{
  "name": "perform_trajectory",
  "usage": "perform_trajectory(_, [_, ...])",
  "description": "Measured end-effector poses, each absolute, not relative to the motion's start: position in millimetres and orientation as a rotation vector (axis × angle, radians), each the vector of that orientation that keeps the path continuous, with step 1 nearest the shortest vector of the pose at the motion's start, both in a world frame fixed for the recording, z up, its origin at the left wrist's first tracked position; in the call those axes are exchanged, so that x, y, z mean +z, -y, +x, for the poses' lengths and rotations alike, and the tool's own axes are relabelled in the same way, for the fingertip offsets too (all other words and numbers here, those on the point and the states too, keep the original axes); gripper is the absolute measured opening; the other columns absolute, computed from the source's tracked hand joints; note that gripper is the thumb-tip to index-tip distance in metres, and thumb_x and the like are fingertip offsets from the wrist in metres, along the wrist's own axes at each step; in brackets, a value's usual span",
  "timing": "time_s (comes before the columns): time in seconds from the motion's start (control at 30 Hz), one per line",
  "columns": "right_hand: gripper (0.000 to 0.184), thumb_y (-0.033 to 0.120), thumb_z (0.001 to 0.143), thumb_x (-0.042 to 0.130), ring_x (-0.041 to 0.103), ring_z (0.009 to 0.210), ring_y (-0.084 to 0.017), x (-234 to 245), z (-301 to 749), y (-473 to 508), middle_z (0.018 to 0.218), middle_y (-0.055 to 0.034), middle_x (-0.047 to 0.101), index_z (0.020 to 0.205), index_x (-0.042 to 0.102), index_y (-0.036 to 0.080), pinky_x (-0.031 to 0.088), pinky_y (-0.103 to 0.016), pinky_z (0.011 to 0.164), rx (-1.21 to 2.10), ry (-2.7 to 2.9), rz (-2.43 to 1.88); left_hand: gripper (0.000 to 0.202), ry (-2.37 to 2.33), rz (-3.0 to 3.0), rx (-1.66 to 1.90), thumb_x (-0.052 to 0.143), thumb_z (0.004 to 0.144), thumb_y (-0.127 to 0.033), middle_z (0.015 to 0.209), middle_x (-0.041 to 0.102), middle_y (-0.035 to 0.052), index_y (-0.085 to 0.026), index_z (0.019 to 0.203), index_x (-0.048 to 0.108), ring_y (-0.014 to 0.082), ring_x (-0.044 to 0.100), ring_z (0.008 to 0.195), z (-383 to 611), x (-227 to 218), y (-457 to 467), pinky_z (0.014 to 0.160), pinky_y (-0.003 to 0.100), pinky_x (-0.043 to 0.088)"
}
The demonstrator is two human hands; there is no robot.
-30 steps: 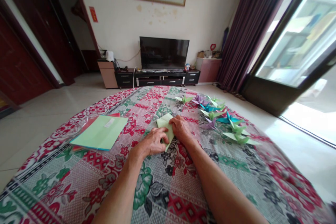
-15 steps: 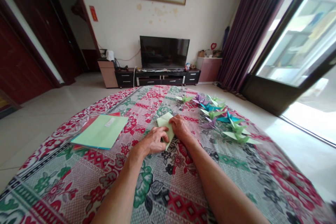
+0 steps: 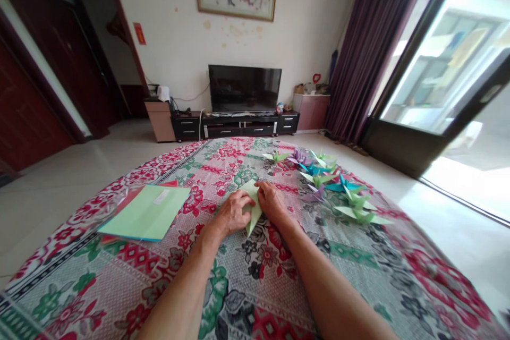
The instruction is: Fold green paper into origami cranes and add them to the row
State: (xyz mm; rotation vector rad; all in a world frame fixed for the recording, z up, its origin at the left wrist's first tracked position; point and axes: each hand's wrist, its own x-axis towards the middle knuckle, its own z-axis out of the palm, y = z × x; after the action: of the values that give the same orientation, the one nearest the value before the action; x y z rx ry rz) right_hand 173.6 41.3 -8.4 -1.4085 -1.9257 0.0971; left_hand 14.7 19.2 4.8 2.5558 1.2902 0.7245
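Note:
A pale green folded paper [image 3: 255, 216] lies on the patterned tablecloth between my hands, its pointed end towards me. My left hand [image 3: 236, 212] rests over its left side, fingers bent and pressing on the paper. At the upper right edge, my right hand [image 3: 271, 199] has its fingers curled together and pinches the paper there. Fingers hide part of the folds. To the right stand several folded paper cranes, among them a green crane [image 3: 362, 213], a blue crane [image 3: 343, 184] and a purple crane [image 3: 316, 193].
A stack of coloured paper sheets [image 3: 145, 215], light green on top, lies at the left with clear plastic wrapping under it. The floral tablecloth [image 3: 274, 281] covers the round table. Beyond its far edge stand a low cabinet [image 3: 239, 126] and a television [image 3: 245, 88].
The camera view has tilted up slightly, so the table sits lower in the picture. My left hand has shifted a little on the paper; both hands stay on it.

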Motion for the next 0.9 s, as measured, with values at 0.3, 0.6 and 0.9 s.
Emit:
perform_trajectory(0.3, [0.028, 0.013, 0.081, 0.044, 0.060, 0.084, -0.016, -10, 176, -43, 0.093, -0.0052, 0.066, 0.100, 0.063, 0.020, 0.044, -0.025, 0.077, 0.108, 1.906, -1.390, 0.034, -1.255, 2.791, 0.803, 0.049, 0.074, -0.015, 0.113, 0.060, 0.0121, -0.012, 0.105, 0.063, 0.0240, 0.053, 0.107, 15, -4, -15, 0.100, 0.039, 0.042])
perform_trajectory(0.6, [0.026, 0.014, 0.080, 0.047, 0.061, 0.086, -0.017, -11, 177, -46, 0.095, -0.0044, 0.068, 0.097, 0.065, 0.020, 0.044, -0.027, 0.081, 0.147, 1.916, -1.380, 0.035, -1.241, 2.766, 0.851, 0.051, 0.075, -0.013, 0.120, 0.059, 0.0116, -0.010, 0.108, 0.063, 0.0219, 0.053, 0.109, 13, -4, -15, 0.100, 0.035, 0.042])
perform_trajectory(0.9, [0.021, 0.016, 0.079, 0.052, 0.052, 0.095, -0.021, -4, 178, -28, 0.098, -0.0080, 0.060, 0.096, 0.065, 0.019, 0.040, -0.033, 0.088, -0.053, 1.954, -1.421, 0.035, -1.201, 2.863, 0.760, 0.048, 0.077, -0.013, 0.116, 0.063, 0.0095, -0.013, 0.108, 0.064, 0.0216, 0.056, 0.106, 15, -2, -17, 0.099, 0.039, 0.043])
